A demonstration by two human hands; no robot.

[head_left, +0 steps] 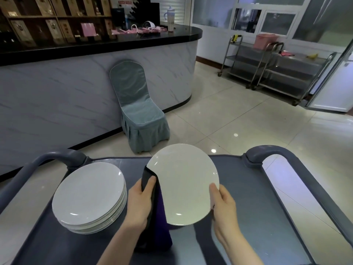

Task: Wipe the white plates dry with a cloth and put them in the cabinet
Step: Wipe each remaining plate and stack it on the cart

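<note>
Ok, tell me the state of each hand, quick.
Left hand: grips the dark cloth, pressing it on the white plate at its left edge.
Right hand: holds the white plate by its right rim.

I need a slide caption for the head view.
Left hand with cloth and right hand hold a plate beside a plate stack on a cart.

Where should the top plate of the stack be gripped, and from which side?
Probably the near rim, from the person's side. The top plate lies flat, and its upturned rim leaves a lip for fingers underneath, thumb on top. The cart handle crowds the far side.
</note>
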